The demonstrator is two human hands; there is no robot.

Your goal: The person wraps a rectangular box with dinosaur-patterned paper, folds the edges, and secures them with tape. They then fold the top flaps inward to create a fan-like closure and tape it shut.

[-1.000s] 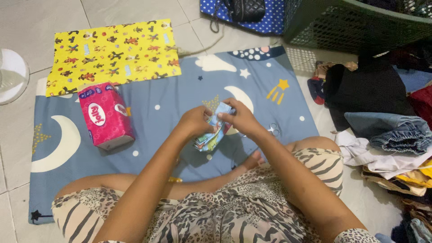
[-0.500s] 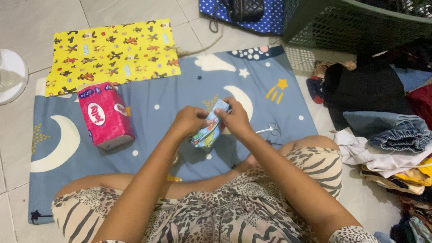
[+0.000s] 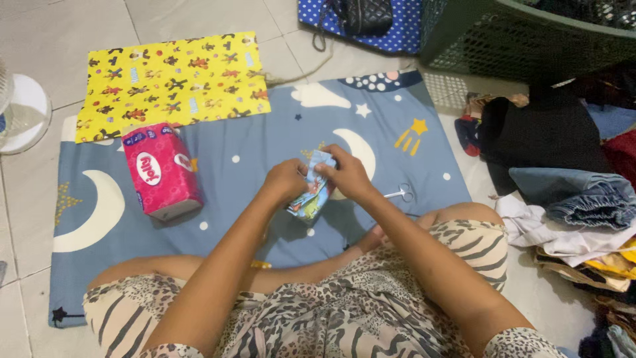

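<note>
Above the middle of the blue mat (image 3: pixel 252 152), the left hand (image 3: pixel 283 182) and the right hand (image 3: pixel 348 174) both hold one small wrapped packet (image 3: pixel 311 192), fingers closed tight on its top end. Its long side runs from the far right down to the near left. One pink tissue pack (image 3: pixel 162 171) lies near the mat's left edge, one yellow sheet (image 3: pixel 172 83) at its far left corner, and one pair of scissors (image 3: pixel 399 193) near its right edge.

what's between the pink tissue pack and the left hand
Head view: only bare blue mat between the tissue pack and the left hand.
</note>
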